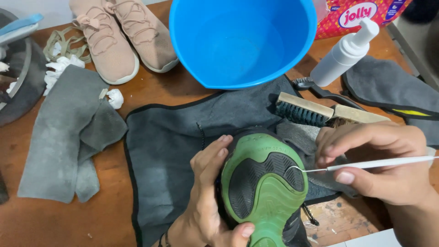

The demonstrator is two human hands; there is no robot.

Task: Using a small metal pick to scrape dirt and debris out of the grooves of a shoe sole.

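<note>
Left hand (208, 196) wraps around a shoe (263, 187) turned sole-up, green and black outsole facing the camera; grip is clamped on the shoe's side, thumb low near the heel end. Shoe sits over a dark grey cloth (173, 151) spread on the wooden desk (105, 219), bottom centre of the view.

Right hand (379, 160) holds a thin white-handled hook pick (366, 164); grip is pinching the handle between thumb and fingers. The metal tip touches the black tread section of the sole, near its right edge.

Around it:
- blue plastic basin (242, 41) at the top centre, just behind the cloth
- two wooden-backed brushes (304, 110) lying side by side right of the basin, dark bristles visible on the nearer one
- white pump bottle (345, 52) lying tilted near the brushes
- pair of pink sneakers (121, 36) top left, laces removed and piled beside them
- folded lighter grey towel (64, 137) on the left, a crumpled white wad just beside its top edge
- another dark cloth (393, 87) at the right edge
</note>
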